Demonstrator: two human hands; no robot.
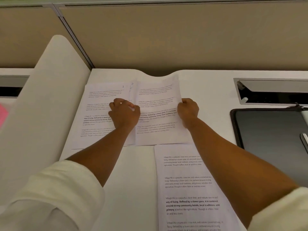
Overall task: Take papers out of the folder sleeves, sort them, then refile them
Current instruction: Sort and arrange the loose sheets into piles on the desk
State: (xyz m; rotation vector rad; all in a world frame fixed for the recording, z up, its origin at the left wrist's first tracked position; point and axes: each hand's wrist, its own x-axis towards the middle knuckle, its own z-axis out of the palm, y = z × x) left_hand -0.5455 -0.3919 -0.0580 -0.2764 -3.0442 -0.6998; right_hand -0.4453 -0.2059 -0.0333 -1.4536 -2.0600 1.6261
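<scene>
A printed sheet lies at the back middle of the white desk. My left hand pinches its left edge and my right hand grips its right edge. Its far edge lifts slightly off the desk. Left of it lies another printed sheet marked with a handwritten number at its top right; my left hand partly covers it. A narrow strip of a further page shows between the two. A third printed sheet lies near me on the right, partly under my right forearm.
A black zipped folder lies at the right with a pen on it. A white curved divider stands at the left. A cable tray opening sits behind the folder. Beige partition panels back the desk.
</scene>
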